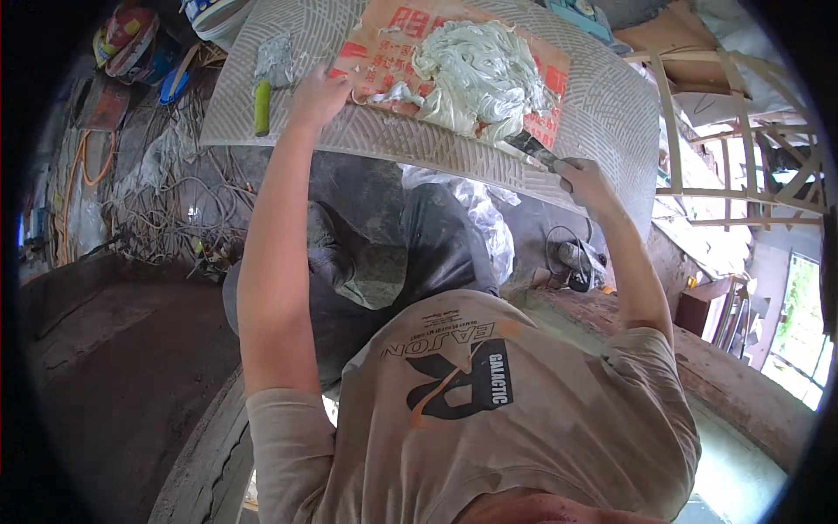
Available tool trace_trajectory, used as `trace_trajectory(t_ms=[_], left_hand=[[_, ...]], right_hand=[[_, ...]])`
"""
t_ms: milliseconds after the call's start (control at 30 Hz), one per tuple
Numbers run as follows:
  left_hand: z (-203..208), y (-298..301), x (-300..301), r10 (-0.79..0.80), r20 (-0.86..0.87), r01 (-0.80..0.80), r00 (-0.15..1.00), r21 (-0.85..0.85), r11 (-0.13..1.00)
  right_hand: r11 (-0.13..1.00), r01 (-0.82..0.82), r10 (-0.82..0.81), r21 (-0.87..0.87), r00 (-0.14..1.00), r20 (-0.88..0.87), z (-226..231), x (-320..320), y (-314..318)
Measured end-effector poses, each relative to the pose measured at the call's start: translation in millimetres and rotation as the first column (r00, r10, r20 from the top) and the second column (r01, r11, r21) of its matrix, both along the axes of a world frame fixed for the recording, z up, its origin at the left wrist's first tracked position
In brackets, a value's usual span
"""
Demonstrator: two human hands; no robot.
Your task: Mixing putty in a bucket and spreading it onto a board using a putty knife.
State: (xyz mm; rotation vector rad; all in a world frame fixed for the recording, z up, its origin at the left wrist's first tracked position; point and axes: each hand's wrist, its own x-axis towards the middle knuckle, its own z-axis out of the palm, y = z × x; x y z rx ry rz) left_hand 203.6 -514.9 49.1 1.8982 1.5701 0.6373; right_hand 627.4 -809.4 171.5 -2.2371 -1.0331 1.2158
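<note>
A mound of pale, wet putty-like paste [484, 74] lies on an orange sheet [384, 44] with red print. Under the sheet is a large grey slab [628, 113] with a combed, ridged surface. At the sheet's near left corner, my left hand [321, 96] is closed, its fingers pinching the edge. My right hand [587, 182] is wrapped round the handle of a putty knife [531, 147]; the blade reaches the near right edge of the paste. A second scraper [262, 106] with a green handle and a paste-smeared blade rests left of my left hand.
Tangled cables [209, 201] cover the floor on the left. Clear plastic film [491, 223] lies below the slab's near edge, by my knee. A small corded device [580, 265] is on the right. Wooden framing [742, 131] stands beyond the slab's right side.
</note>
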Motion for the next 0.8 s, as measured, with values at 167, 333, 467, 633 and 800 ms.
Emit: trace_trajectory(t_ms=[167,333,467,633,800], left_hand=[[46.4,-23.6,28.9,-0.036,-0.118,0.029,0.992,-0.059,0.998],[44.4,-35.7,23.3,-0.034,-0.375,0.101,0.926,0.162,0.982],[47.9,-45.6,24.8,-0.057,-0.341,0.088,0.938,0.078,0.993],[48.0,-45.8,26.5,-0.004,-0.381,0.107,0.924,0.250,0.962],[47.9,-47.8,14.5,-0.074,-0.377,0.168,0.923,0.223,0.960]], right_hand=[[0.971,0.234,-0.225,0.049,0.964,-0.140,-26.6,-41.6,10.1],[0.873,0.487,-0.410,0.004,0.739,-0.535,-30.4,-87.3,50.9],[0.853,0.521,-0.394,-0.020,0.618,-0.680,-29.5,-99.4,81.0],[0.890,0.449,-0.248,0.083,0.626,-0.739,-25.3,-62.6,86.1],[0.923,-0.077,0.111,0.377,0.992,-0.068,44.6,3.0,106.3]])
